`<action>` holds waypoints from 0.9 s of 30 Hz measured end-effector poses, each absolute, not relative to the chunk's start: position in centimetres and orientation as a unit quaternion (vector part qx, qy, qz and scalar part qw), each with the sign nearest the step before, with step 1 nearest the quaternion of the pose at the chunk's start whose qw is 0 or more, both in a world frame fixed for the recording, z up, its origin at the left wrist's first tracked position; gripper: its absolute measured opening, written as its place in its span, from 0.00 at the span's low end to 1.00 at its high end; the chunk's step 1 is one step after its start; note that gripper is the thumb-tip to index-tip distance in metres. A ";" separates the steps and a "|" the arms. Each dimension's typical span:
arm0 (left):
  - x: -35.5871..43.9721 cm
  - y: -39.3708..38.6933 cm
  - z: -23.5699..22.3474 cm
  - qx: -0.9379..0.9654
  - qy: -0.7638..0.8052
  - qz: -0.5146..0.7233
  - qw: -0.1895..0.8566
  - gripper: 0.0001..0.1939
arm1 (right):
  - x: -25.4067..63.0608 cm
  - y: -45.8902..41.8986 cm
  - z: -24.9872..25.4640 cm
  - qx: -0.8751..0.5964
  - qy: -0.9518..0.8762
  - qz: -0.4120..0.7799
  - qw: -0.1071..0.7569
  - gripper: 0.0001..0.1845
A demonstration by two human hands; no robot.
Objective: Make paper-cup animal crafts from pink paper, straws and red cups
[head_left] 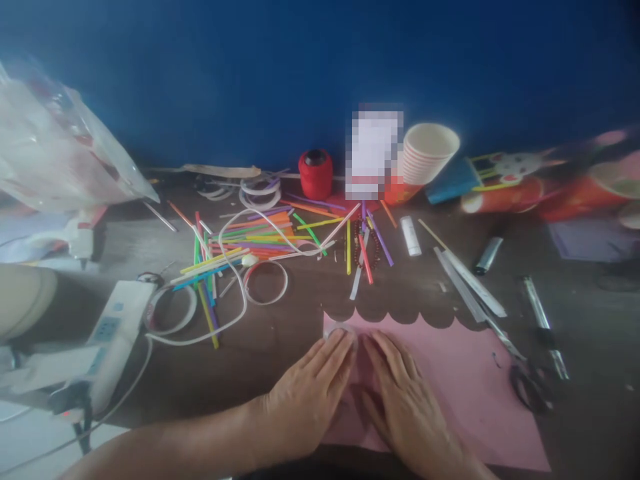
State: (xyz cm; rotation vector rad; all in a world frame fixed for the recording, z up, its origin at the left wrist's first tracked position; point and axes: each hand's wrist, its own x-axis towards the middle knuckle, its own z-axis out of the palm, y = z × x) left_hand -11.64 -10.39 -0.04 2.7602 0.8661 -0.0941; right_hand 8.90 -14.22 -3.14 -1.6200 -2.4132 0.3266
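Observation:
A pink sheet of paper with a scalloped far edge lies flat in front of me. My left hand presses down near its far left corner, fingers stretched out together over a whitish round piece that is mostly hidden. Just beside it, my right hand rests on the paper with its fingers extended and grips nothing visible. Scissors with dark handles lie on the sheet's right edge, their blades pointing away to the left.
Coloured straws and rolls of tape are scattered behind the sheet. A power strip with a white cable stands left. Paper cups, a red spool, a glue stick and a pen lie further back and right.

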 end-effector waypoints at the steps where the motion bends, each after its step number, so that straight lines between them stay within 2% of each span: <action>1: -11.7 -10.3 0.0 0.947 0.294 -0.032 0.123 0.30 | 8.9 -14.2 -3.1 -0.549 -0.821 0.112 0.106 0.34; 13: -11.9 -10.0 0.3 0.954 0.281 -0.035 0.102 0.30 | 8.9 -14.1 -2.6 -0.554 -0.815 0.137 0.101 0.31; 27: -12.4 -10.2 -0.7 0.960 0.273 -0.031 0.051 0.32 | 8.7 -13.6 -1.8 -0.566 -0.792 0.201 0.110 0.32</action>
